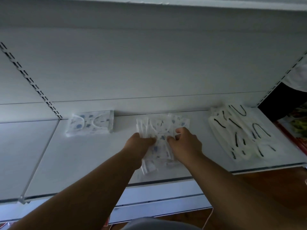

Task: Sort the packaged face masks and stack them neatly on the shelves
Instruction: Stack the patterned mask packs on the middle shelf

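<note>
On the shelf: three groups of packaged face masks lie on the white metal shelf [93, 155], set well apart from one another.
Left group: a tidy stack of clear packets with blue-spotted white masks [90, 124] sits at the back, its rear edge against the back panel [149, 63]; the count of packets in it cannot be told.
Middle group: a loose, fanned pile of blue-spotted mask packets [162, 130] spreads from near the back panel toward the shelf's front edge [166, 180]; the packets overlap, and their number cannot be counted.
Right group: a spread heap of white masks with black ear loops in clear packets [240, 133] runs from the back panel nearly to the front edge, close to the shelf's right end.
Left hand: the left hand [139, 143] rests on the middle pile's left side, its fingers [152, 139] curled onto a packet and seeming to pinch it.
Right hand: the right hand [184, 140] is on the pile's right side, fingers [172, 139] bent and gripping packets.
Open room: bare shelf lies between the left stack and the middle pile, between the middle pile and the right heap, and in front of the left stack.
Edges: slotted uprights [29, 80] bound the bay on both sides; a divider rail [41, 155] parts this shelf from the next one to the left.
Beyond the right end: a dark opening [282, 100] and some red and green goods [297, 123], blurred.
</note>
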A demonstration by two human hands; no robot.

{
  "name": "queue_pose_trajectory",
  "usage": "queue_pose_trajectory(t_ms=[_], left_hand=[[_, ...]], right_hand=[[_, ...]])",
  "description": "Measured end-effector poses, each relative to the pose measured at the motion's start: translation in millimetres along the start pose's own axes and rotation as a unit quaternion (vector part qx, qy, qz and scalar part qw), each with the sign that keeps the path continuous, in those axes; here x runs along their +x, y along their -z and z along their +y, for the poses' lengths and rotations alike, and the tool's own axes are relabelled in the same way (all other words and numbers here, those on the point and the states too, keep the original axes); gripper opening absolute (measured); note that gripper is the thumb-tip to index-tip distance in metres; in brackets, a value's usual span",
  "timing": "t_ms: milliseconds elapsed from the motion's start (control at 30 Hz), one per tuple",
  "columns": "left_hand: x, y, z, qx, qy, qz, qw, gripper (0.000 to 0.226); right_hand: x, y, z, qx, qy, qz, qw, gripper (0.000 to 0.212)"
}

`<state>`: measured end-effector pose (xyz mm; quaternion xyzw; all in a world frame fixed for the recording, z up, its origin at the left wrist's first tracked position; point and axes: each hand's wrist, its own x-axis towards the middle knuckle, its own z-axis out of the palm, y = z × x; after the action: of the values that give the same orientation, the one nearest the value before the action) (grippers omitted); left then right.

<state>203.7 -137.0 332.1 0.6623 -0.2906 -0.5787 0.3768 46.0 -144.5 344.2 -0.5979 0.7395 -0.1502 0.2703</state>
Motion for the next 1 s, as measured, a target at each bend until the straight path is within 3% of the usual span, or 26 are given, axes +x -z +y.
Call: queue_pose_trajectory(t_ms=[133, 267, 400, 567, 700, 867, 1000], left_hand=[[-3, 10, 3, -0.061, -0.038, -0.018, 0.997, 0.025], [-6, 34, 9, -0.100, -0.082, -0.054, 0.990, 0.033], [-3, 42, 4, -0.057, -0.076, -0.063, 0.993, 0.033], [-1, 32, -6, 0.023, -0.082, 0.005, 0.996, 0.039], [-8, 35, -4, 0.056, -0.135, 0.045, 0.988, 0.026], [-12, 58, 1, -0.109, -0.122, -0.036, 0.986, 0.047], [-26, 96, 4, -0.149, -0.170, -0.070, 0.971, 0.043]], right_hand=[[-4, -5, -6, 0.186, 0.027, -0.029, 0.982, 0.049], [-3, -14, -10, 0.259, 0.024, -0.061, 0.964, 0.065], [2, -26, -16, 0.335, 0.002, -0.087, 0.938, 0.050], [7, -25, -16, 0.335, -0.013, -0.059, 0.940, 0.025], [-1, -23, -19, 0.357, 0.018, -0.059, 0.932, 0.021], [-16, -28, -43, 0.387, 0.087, -0.099, 0.913, 0.027], [-28, -40, -72, 0.320, 0.159, -0.143, 0.923, 0.040]])
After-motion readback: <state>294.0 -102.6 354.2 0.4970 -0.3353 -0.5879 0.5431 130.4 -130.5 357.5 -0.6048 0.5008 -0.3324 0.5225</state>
